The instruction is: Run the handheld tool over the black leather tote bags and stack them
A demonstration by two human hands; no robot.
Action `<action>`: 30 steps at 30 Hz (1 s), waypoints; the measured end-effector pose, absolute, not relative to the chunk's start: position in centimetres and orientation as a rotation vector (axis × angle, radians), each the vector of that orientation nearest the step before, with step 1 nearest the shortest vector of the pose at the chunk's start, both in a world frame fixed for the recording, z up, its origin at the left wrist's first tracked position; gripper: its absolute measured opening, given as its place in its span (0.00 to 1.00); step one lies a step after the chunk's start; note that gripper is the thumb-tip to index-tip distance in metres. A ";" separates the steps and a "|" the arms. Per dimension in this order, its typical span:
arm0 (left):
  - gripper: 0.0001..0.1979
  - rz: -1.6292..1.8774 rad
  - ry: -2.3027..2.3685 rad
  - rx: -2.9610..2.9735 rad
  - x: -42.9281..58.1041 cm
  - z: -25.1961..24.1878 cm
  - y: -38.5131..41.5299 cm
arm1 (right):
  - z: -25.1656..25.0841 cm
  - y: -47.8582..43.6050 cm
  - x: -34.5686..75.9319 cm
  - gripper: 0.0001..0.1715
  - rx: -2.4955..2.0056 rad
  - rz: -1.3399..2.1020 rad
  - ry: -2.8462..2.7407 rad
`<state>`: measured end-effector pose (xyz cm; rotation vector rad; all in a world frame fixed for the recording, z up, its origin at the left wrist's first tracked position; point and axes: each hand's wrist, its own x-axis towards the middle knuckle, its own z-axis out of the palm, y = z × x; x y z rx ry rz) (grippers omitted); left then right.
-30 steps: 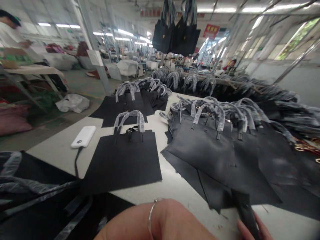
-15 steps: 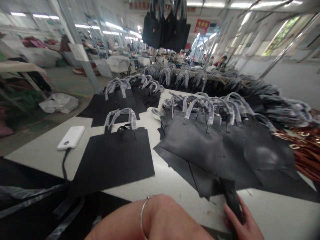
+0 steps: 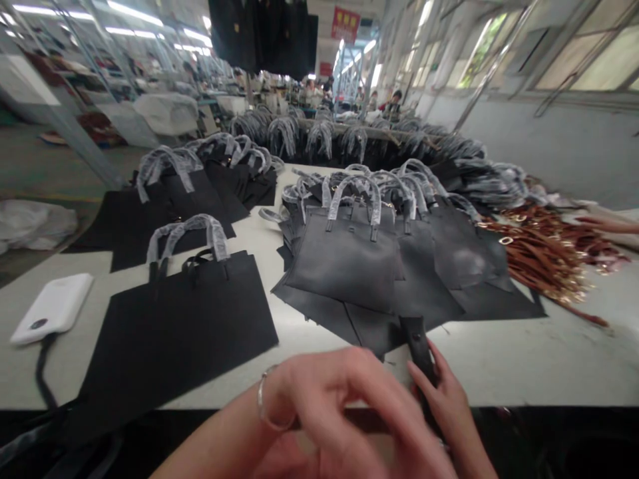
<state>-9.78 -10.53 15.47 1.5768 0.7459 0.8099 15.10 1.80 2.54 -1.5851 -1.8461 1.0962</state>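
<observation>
My right hand (image 3: 449, 399) is closed around a black leather strap piece (image 3: 418, 342) with a small round snap near its top end. That end overlaps the lower edge of the stacked black bags. My left hand (image 3: 344, 399), a silver bangle on its wrist, arches over the table's front edge beside the right hand. Its fingers bend downward and are blurred; the tips are hidden, so its grip cannot be made out. Just beyond lie black handbags (image 3: 344, 259) with plastic-wrapped handles. Another black handbag (image 3: 184, 332) lies flat to the left.
A white power bank (image 3: 52, 309) with a black cable sits at the left. More black bags (image 3: 164, 206) lie behind it. Brown straps with gold rings (image 3: 539, 256) are heaped at the right, where another person's hand (image 3: 612, 223) reaches in. Bags (image 3: 264, 36) hang overhead.
The view has swung right, bringing more brown straps and another person's hand into sight. My left hand has lifted and its bent fingers now show. My right hand still grips the strap piece.
</observation>
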 end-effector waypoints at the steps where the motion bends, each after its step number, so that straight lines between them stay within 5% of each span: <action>1: 0.23 0.846 0.889 1.714 -10.2 14.9 -8.8 | 2.6 1.8 15.1 0.48 -1.569 1.102 -1.838; 4: 0.24 0.831 1.723 2.041 -11.6 11.1 -4.1 | 2.7 1.8 15.1 0.48 -1.560 1.121 -1.817; 8: 0.27 0.254 2.222 2.213 -14.5 5.3 -0.8 | 2.8 1.8 15.1 0.48 -1.563 1.156 -1.805; 18: 0.26 -0.147 1.849 2.680 -17.9 5.8 2.2 | 2.1 1.6 14.8 0.47 -1.547 1.133 -1.691; 30: 0.12 -0.199 1.883 2.835 -14.4 4.3 4.4 | 2.2 0.7 16.4 0.55 -1.479 1.225 -1.553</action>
